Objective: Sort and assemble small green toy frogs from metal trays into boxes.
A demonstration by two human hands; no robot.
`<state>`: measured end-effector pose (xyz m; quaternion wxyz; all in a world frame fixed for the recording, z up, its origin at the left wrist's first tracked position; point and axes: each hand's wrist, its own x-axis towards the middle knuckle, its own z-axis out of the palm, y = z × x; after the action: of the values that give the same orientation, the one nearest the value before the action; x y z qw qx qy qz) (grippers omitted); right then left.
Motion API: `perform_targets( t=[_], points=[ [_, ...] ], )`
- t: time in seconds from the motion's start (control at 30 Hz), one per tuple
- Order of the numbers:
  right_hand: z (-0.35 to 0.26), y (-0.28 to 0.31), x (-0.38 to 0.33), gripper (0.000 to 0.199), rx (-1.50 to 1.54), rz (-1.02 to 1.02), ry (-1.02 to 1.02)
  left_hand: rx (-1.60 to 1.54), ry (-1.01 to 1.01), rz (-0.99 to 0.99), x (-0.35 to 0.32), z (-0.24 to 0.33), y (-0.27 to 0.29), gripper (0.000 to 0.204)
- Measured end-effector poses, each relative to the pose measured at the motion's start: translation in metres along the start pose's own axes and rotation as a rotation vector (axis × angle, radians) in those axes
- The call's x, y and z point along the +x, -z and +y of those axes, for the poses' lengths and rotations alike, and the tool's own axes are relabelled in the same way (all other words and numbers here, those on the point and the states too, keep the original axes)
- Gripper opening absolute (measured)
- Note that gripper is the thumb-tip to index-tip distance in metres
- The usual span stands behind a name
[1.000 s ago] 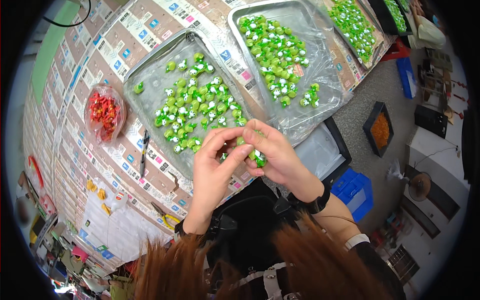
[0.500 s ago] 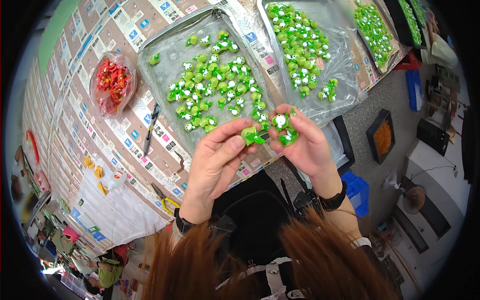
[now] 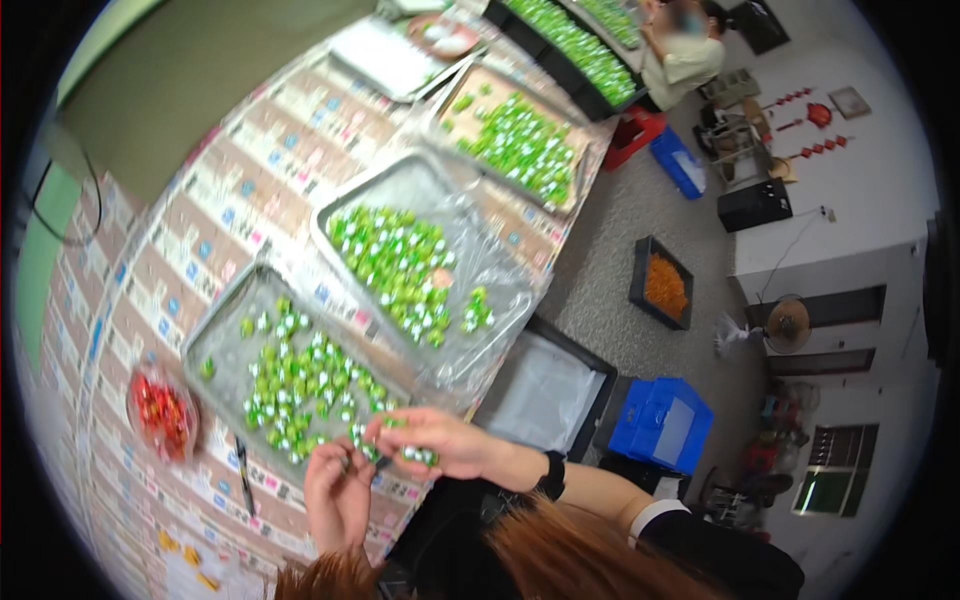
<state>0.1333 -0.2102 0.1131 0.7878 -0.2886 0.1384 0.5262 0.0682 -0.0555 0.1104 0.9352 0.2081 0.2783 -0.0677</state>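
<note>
Both hands work green pieces at the near tray's edge

The right hand [image 3: 440,443] pinches several green pieces [image 3: 415,455] in curled fingers; the left hand [image 3: 338,490], fingers bent, grips one small piece just beside it. Both hover over the table [image 3: 250,150] by the near tray [image 3: 215,335] of green pieces

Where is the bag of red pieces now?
In the head view, the bag of red pieces lies at lower left on the table, left of the nearest tray.
</note>
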Motion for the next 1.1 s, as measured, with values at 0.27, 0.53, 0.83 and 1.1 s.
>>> perform_targets(
  t=[0.27, 0.53, 0.83, 1.1],
  points=[
    [0.006, -0.004, -0.013, 0.029, -0.136, -0.080, -0.221, 0.684, 0.011, -0.149, -0.001, -0.010, -0.009, 0.021],
    [-0.008, -0.006, -0.015, 0.033, -0.409, 0.007, -0.184, 0.934, 0.040, -0.171, 0.001, 0.001, -0.031, 0.018],
    [-0.008, -0.012, -0.021, 0.019, -0.040, 0.131, 0.006, 0.580, -0.082, 0.068, -0.009, 0.006, -0.039, 0.021],
    [-0.021, -0.008, -0.058, 0.017, -0.033, 0.130, 0.039, 0.458, 0.033, 0.035, -0.042, 0.000, -0.031, 0.034]
  ],
)
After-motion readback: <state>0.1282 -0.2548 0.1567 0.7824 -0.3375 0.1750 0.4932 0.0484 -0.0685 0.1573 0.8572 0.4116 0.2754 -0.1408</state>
